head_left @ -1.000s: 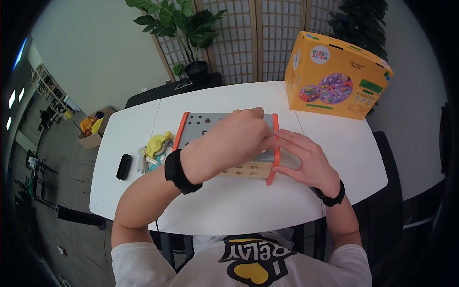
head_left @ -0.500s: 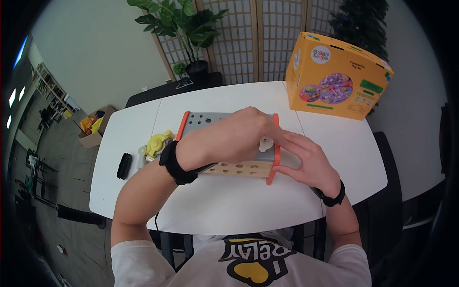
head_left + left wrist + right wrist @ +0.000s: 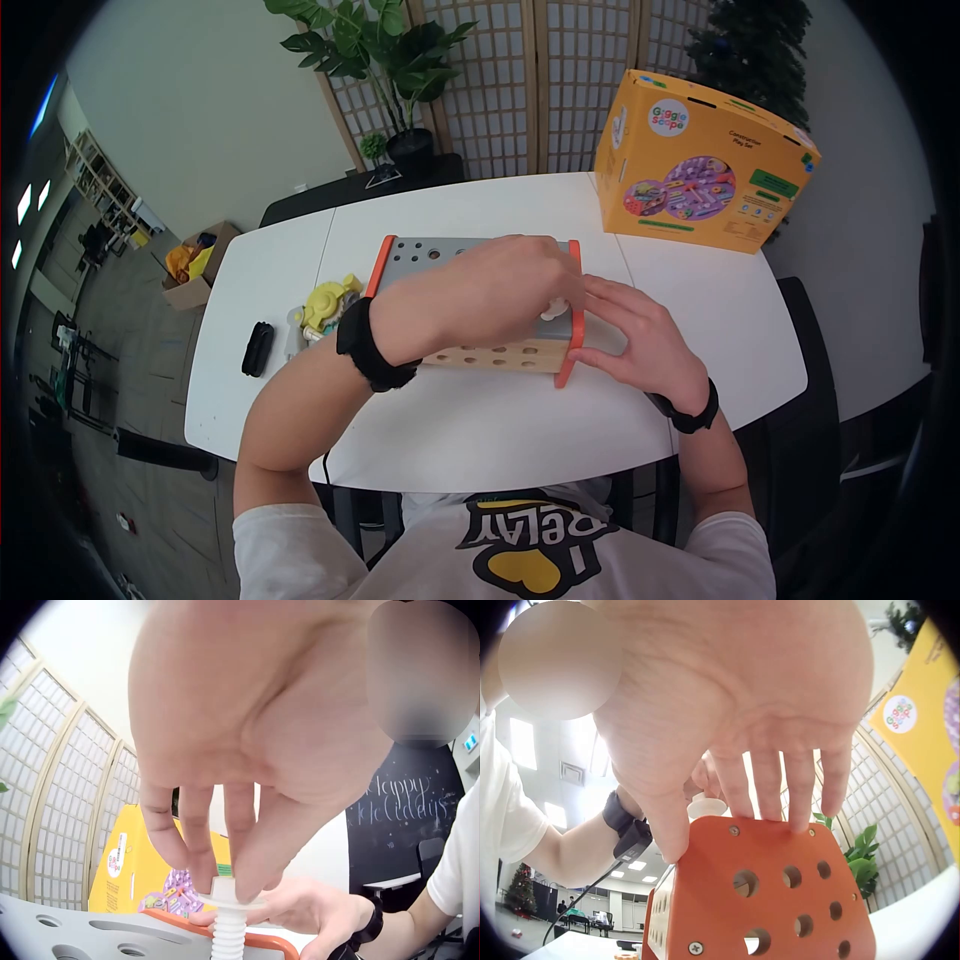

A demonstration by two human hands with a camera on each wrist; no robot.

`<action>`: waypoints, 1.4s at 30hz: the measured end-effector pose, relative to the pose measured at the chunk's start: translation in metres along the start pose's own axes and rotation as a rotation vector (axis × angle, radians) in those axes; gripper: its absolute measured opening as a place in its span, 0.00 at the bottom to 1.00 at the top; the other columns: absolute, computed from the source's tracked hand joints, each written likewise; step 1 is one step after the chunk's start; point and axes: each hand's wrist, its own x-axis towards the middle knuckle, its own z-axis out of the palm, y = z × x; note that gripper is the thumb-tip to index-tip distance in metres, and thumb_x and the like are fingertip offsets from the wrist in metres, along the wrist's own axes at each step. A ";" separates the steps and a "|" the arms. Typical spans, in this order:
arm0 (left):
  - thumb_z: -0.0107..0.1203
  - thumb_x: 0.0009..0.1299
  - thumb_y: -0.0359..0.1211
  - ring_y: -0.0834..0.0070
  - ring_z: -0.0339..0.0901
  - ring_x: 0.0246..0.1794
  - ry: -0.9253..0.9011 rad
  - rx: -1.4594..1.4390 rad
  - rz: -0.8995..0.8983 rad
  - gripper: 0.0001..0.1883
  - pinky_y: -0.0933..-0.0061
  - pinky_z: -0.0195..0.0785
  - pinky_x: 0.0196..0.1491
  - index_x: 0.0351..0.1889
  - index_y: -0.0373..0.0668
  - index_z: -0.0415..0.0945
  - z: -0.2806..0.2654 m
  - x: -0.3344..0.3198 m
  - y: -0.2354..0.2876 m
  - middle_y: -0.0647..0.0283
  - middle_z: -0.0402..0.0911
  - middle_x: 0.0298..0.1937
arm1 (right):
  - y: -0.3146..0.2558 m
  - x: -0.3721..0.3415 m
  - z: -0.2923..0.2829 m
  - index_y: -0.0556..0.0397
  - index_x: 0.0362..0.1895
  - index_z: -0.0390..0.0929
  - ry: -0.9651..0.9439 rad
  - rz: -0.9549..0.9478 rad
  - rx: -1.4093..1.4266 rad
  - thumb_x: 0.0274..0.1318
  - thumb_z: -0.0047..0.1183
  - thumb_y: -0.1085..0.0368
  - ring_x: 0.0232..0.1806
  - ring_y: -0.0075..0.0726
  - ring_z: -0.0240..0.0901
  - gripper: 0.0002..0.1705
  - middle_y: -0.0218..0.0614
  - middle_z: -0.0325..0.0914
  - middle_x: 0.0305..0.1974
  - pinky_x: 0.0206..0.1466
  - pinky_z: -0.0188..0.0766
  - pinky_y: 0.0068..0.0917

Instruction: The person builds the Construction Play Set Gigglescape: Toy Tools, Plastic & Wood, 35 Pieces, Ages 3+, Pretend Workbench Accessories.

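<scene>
A wood-framed lattice folding screen (image 3: 585,90) closes the back of the room, and a white tabletop (image 3: 480,440) carries the work. Your left hand (image 3: 525,285) has fingertips and thumb drawn together, pinching the head of a white plastic screw with a wide collar and threaded shank (image 3: 229,937). The screw stands roughly upright at the right end of a toy workbench with grey perforated top and pale wooden sides (image 3: 515,357); whether its tip sits in a hole cannot be told, since the shank leaves the left wrist view. Gripping it from above is judged to keep the shank straight.

Your right hand (image 3: 640,335) grasps nothing: its extended fingers rest on the upper edge of the orange end panel (image 3: 776,906), thumb at the side edge, probably to steady the workbench.

Beyond the workbench's left end lie yellow toy parts (image 3: 328,303), apparently grouped within reach, with an elongated black object (image 3: 258,348) farther out.

Containers: a large yellow printed carton (image 3: 705,165) stands at the rear right of the tabletop; its contents are not visible. On the floor at left, a brown cardboard box (image 3: 190,295) holds orange and yellow items, too small to identify.
</scene>
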 end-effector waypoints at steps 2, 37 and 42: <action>0.59 0.66 0.24 0.54 0.82 0.48 -0.033 -0.066 0.015 0.10 0.57 0.76 0.52 0.44 0.38 0.85 -0.004 0.000 -0.005 0.55 0.85 0.37 | 0.000 0.000 -0.001 0.56 0.62 0.79 -0.004 0.001 -0.001 0.47 0.75 0.58 0.65 0.53 0.75 0.37 0.48 0.77 0.64 0.68 0.73 0.42; 0.63 0.66 0.27 0.56 0.82 0.43 -0.071 -0.049 0.025 0.08 0.58 0.77 0.50 0.42 0.36 0.85 -0.006 0.003 -0.008 0.54 0.83 0.37 | -0.002 0.000 0.000 0.56 0.63 0.79 0.003 -0.008 0.005 0.48 0.74 0.58 0.64 0.52 0.76 0.37 0.47 0.77 0.65 0.67 0.74 0.41; 0.63 0.68 0.30 0.56 0.83 0.43 0.019 0.146 -0.235 0.08 0.58 0.77 0.49 0.41 0.37 0.85 -0.004 0.006 0.012 0.54 0.82 0.36 | -0.004 0.001 -0.001 0.56 0.63 0.79 0.008 0.001 0.002 0.47 0.74 0.59 0.64 0.52 0.76 0.37 0.46 0.77 0.65 0.67 0.74 0.41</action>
